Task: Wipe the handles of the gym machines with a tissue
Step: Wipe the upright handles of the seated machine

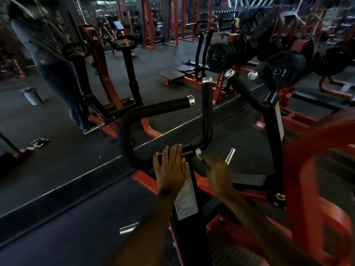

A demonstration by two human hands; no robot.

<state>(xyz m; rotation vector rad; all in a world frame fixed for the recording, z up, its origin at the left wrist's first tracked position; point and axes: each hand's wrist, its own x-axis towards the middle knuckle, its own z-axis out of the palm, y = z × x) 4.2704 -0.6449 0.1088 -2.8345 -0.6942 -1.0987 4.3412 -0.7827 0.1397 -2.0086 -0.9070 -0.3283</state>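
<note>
A black padded handlebar (pixel 130 121) with chrome end caps curves up from the machine's post in front of me. One grip points right (pixel 172 103), another stands upright (pixel 207 104). My left hand (pixel 170 167) lies flat on the bar's base, fingers together over it. My right hand (pixel 217 169), blurred, pinches a small white tissue (pixel 198 152) against the bar where the upright grip begins. A second padded handle (pixel 244 89) rises to the right.
A white label (pixel 187 196) runs down the black post. Red frame tubes (pixel 299 169) curve at the right. Loaded weight plates (pixel 282 70) hang at the back right. A person in jeans (pixel 63 81) stands at the left by another machine. A dark bottle (pixel 31 96) stands on the floor.
</note>
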